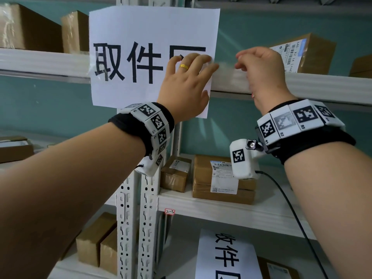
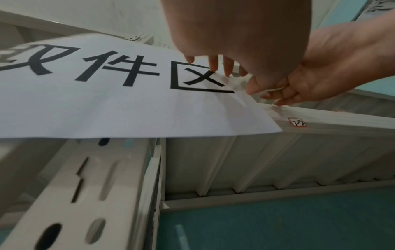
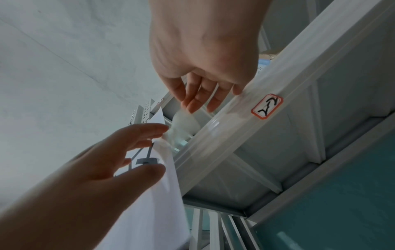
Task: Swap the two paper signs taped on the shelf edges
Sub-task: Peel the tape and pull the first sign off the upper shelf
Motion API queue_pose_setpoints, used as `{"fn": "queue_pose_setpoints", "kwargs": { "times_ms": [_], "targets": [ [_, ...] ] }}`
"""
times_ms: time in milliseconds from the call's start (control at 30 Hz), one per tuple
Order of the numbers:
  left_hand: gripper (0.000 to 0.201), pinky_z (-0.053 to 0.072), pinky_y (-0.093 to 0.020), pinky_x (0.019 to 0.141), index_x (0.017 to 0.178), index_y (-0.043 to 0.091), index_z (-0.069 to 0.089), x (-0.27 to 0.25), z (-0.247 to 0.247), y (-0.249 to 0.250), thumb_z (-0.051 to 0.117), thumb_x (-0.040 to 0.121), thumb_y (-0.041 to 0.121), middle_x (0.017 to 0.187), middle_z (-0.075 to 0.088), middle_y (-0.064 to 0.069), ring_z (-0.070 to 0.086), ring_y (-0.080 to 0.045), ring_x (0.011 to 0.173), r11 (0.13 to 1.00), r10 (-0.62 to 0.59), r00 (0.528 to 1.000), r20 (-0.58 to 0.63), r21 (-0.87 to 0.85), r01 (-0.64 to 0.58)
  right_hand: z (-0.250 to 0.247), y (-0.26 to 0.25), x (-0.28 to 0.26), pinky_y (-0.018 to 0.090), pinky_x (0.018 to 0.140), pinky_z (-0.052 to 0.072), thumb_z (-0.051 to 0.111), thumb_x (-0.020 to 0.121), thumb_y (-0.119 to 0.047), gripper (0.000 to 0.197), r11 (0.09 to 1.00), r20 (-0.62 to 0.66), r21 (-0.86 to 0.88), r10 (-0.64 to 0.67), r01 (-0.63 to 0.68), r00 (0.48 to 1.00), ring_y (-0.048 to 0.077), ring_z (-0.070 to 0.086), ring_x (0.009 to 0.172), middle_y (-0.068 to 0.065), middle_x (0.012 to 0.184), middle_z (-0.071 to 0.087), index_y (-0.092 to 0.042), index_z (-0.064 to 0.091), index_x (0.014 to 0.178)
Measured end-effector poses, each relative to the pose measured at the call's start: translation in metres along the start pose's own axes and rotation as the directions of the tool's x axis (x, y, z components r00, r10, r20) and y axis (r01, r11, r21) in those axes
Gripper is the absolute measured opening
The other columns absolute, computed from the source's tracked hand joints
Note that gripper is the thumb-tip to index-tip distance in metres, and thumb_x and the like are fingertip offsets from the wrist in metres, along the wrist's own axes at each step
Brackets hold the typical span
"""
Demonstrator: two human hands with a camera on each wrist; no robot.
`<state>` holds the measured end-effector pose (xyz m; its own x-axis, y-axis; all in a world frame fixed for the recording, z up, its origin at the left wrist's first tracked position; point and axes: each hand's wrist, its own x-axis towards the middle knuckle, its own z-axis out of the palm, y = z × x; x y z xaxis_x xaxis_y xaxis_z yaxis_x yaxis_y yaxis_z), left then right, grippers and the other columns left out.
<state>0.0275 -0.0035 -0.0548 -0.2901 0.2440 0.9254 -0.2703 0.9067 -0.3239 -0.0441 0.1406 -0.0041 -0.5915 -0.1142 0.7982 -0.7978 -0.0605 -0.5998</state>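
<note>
The upper paper sign (image 1: pixel 141 37) with big black characters hangs on the white shelf edge (image 1: pixel 302 85). My left hand (image 1: pixel 201 77) lies flat on the sign's right part, fingers straight and pressing it against the shelf. My right hand (image 1: pixel 238 61) pinches a strip of clear tape (image 1: pixel 227 65) at the sign's right border. In the right wrist view the tape (image 3: pixel 181 123) stretches from my right fingers (image 3: pixel 190 106) to the paper's edge (image 3: pixel 169 169), lifted off the shelf edge (image 3: pixel 235 121). The second sign (image 1: pixel 227 256) lies on a lower shelf at the bottom.
Cardboard parcels (image 1: pixel 221 178) stand on the middle shelf, with more on the top (image 1: pixel 314 51) and bottom (image 1: pixel 96 244) shelves. Perforated white uprights (image 1: pixel 138 218) run down behind the sign. A small red-bordered label (image 3: pixel 267 106) sticks on the shelf edge right of my hands.
</note>
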Motion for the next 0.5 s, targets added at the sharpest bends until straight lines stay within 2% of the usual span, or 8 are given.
{"fn": "queue_pose_setpoints", "kwargs": {
  "times_ms": [167,300,367,433,500],
  "targets": [
    [0.047,0.037,-0.049,0.101,0.121,0.018,0.060,-0.002,-0.004,-0.013,0.051,0.075,0.023,0.127,0.060,-0.003,0.055,-0.029,0.119,0.999,0.027,0.999,-0.018,0.018,-0.026,0.002,0.000,0.001,0.020,0.065,0.042,0.052,0.076,-0.017,0.015,1.000,-0.052,-0.028,-0.016,0.015,0.999,0.006,0.053,0.066,-0.009,0.059,0.057,-0.022,0.061,0.064],
    [0.047,0.035,-0.051,0.103,0.123,0.018,0.059,-0.002,-0.012,-0.025,0.050,0.077,0.025,0.131,0.058,-0.004,0.052,-0.030,0.123,1.000,0.027,1.000,0.001,-0.005,-0.027,0.012,-0.006,0.001,0.017,0.068,0.043,0.050,0.076,-0.018,0.015,0.994,-0.090,-0.085,-0.082,0.074,0.993,0.000,0.052,0.067,-0.015,0.062,0.055,-0.023,0.061,0.068],
    [0.046,0.035,-0.051,0.103,0.123,0.018,0.059,-0.004,-0.014,-0.035,0.050,0.078,0.024,0.130,0.058,-0.004,0.052,-0.030,0.123,0.999,0.034,0.999,0.014,0.013,-0.034,0.022,-0.010,0.000,0.015,0.067,0.041,0.049,0.077,-0.020,0.016,0.990,-0.135,-0.080,-0.123,0.113,0.983,-0.003,0.050,0.067,-0.016,0.064,0.054,-0.019,0.065,0.075],
    [0.045,0.036,-0.051,0.102,0.122,0.018,0.059,-0.006,-0.014,-0.050,0.052,0.078,0.023,0.129,0.059,-0.005,0.054,-0.029,0.122,0.998,0.041,0.999,0.022,0.042,-0.042,0.035,-0.015,-0.002,0.013,0.065,0.040,0.048,0.078,-0.021,0.019,0.985,-0.158,-0.078,-0.167,0.156,0.973,-0.003,0.048,0.067,-0.016,0.066,0.053,-0.015,0.066,0.080],
    [0.046,0.034,-0.052,0.104,0.124,0.017,0.058,-0.008,-0.018,-0.067,0.050,0.079,0.023,0.129,0.059,-0.005,0.052,-0.030,0.123,0.997,0.038,0.998,0.046,0.060,-0.040,0.051,-0.023,-0.004,0.012,0.063,0.039,0.048,0.078,-0.021,0.015,0.979,-0.145,-0.080,-0.199,0.189,0.969,-0.002,0.047,0.065,-0.016,0.064,0.052,-0.018,0.062,0.078]
  ]
}}
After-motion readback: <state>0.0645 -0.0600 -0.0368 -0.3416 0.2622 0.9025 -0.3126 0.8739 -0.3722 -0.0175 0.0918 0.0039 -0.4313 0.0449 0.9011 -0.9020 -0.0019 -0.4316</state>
